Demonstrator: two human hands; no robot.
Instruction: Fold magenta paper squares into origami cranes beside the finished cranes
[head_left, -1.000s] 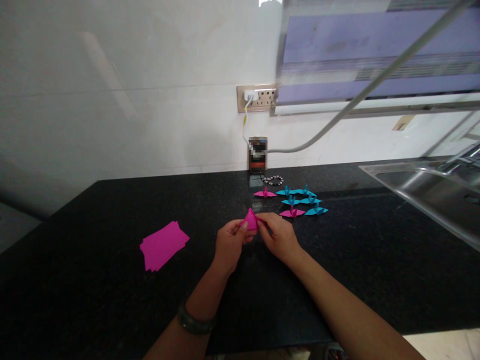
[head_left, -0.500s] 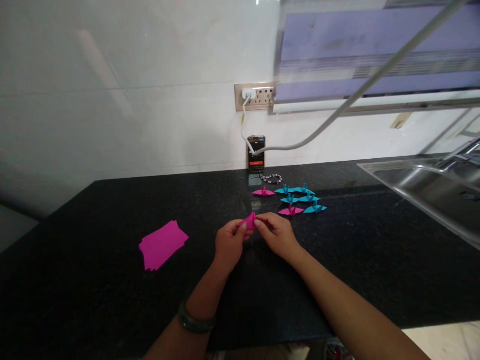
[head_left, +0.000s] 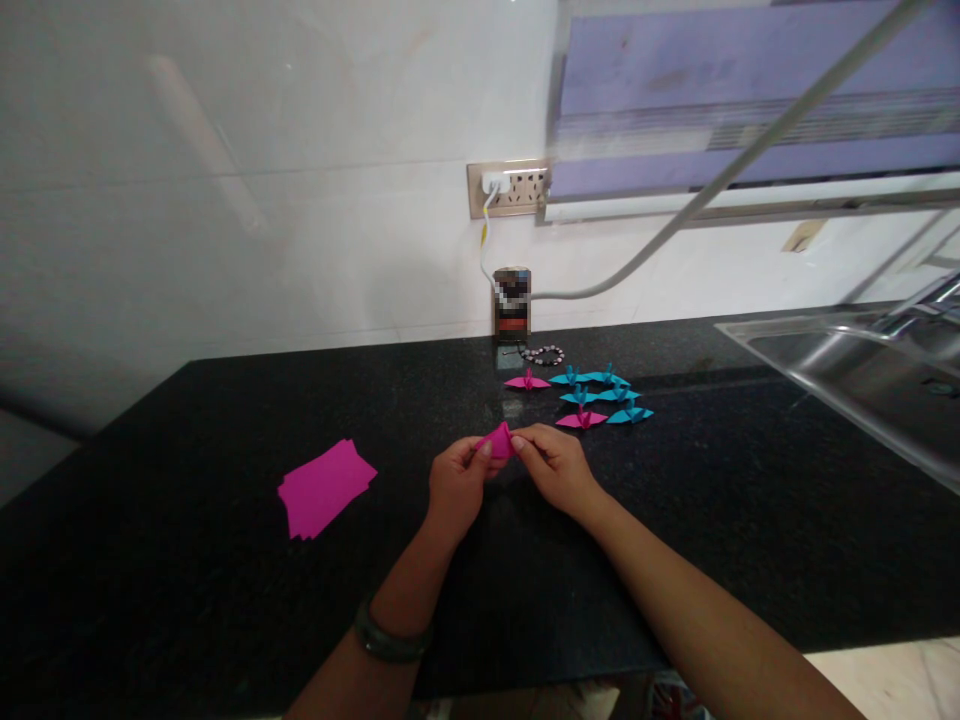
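Note:
A small pink folded paper piece [head_left: 498, 441] is pinched between both hands over the black counter [head_left: 187, 450]. My left hand [head_left: 457, 488] grips its left side with thumb and fingers closed. My right hand [head_left: 556, 466] pinches its right edge. Beyond the hands lie several finished paper cranes [head_left: 592, 395], blue and pink, in a small cluster. A stack of pink paper sheets [head_left: 325, 487] lies flat to the left of my hands.
A phone [head_left: 513, 302] leans against the white wall, plugged into a socket [head_left: 510, 189] by a cable. A bead bracelet [head_left: 544, 353] lies before it. A steel sink [head_left: 862, 370] sits at the right. A grey hose [head_left: 720, 180] crosses above.
The pink paper piece has been flattened lower between my fingers; a second ago it stood up more. Both hands stayed in place.

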